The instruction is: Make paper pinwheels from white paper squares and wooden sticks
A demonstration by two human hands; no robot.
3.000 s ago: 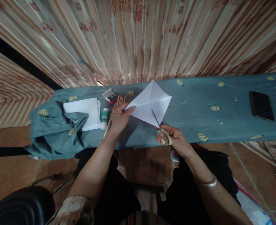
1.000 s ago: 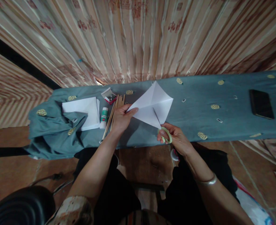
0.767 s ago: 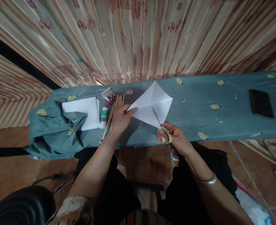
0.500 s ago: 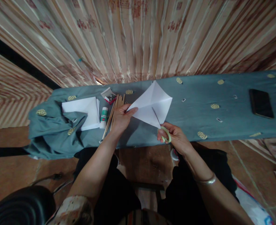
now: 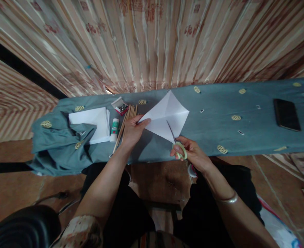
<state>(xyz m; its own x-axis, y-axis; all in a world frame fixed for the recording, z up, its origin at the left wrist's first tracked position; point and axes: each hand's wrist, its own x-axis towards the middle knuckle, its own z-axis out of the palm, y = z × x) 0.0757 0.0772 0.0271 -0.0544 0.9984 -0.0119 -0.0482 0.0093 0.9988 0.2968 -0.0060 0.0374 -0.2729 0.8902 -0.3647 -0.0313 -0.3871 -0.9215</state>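
Observation:
A creased white sheet of paper (image 5: pixel 164 111) is held up over the cloth, turned so that one corner points away from me. My left hand (image 5: pixel 134 131) pinches its left corner, thumb on top. In my right hand (image 5: pixel 186 148) are scissors with pale green handles (image 5: pixel 181 151), fingers through the loops. One dark blade lies over the paper's near right part, pointing toward its middle; the other blade is hidden beneath. Close to my left hand lie several thin wooden sticks (image 5: pixel 121 129) and a green and white glue stick (image 5: pixel 114 130).
A stack of white paper (image 5: pixel 97 120) lies at the left, partly under bunched cloth (image 5: pixel 64 144). Behind the glue stick is an open small box of metal pins or clips (image 5: pixel 121 107). A black phone (image 5: pixel 286 114) rests at the right. A striped curtain (image 5: pixel 152 44) hangs along the back.
My right hand and the scissors have shifted very slightly left and down. The paper's right corner has dipped a little. My left hand keeps its grip.

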